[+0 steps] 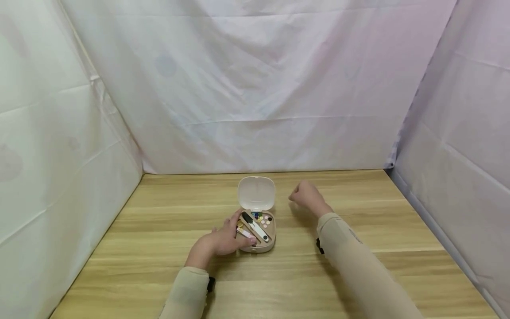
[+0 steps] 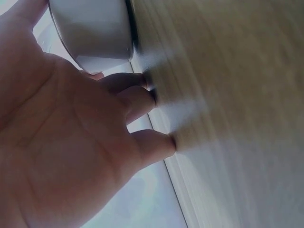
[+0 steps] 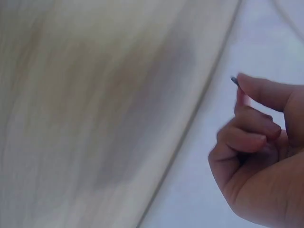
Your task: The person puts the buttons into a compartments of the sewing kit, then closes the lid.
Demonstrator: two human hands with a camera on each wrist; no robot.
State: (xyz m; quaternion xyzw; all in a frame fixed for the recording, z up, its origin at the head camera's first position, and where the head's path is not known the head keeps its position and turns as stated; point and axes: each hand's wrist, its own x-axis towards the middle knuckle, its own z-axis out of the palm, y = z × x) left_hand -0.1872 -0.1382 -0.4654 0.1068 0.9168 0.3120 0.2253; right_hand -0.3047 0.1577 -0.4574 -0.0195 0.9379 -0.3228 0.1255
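A beige sewing kit box [image 1: 256,249] stands on the table with its pale lid [image 1: 256,193] raised at the back. My left hand [image 1: 225,237] holds its left side, thumb over the front edge and forefinger at the back left; in the left wrist view the other fingertips [image 2: 166,142] touch the table. Inside lie white thread snips [image 1: 259,230] with a black cover, several buttons [image 1: 264,220], a gold ring-shaped piece [image 1: 240,223] and a pale pink strip. Right of the box, my right hand [image 1: 307,196] pinches a small dark piece [image 3: 234,81], too small to tell its kind, above the table.
The wood-grain table [image 1: 171,208] runs back to a white cloth [image 1: 255,88], which hangs behind it. More cloth hangs along the left and right sides. Black wrist straps [image 1: 320,246] show beneath both sleeves.
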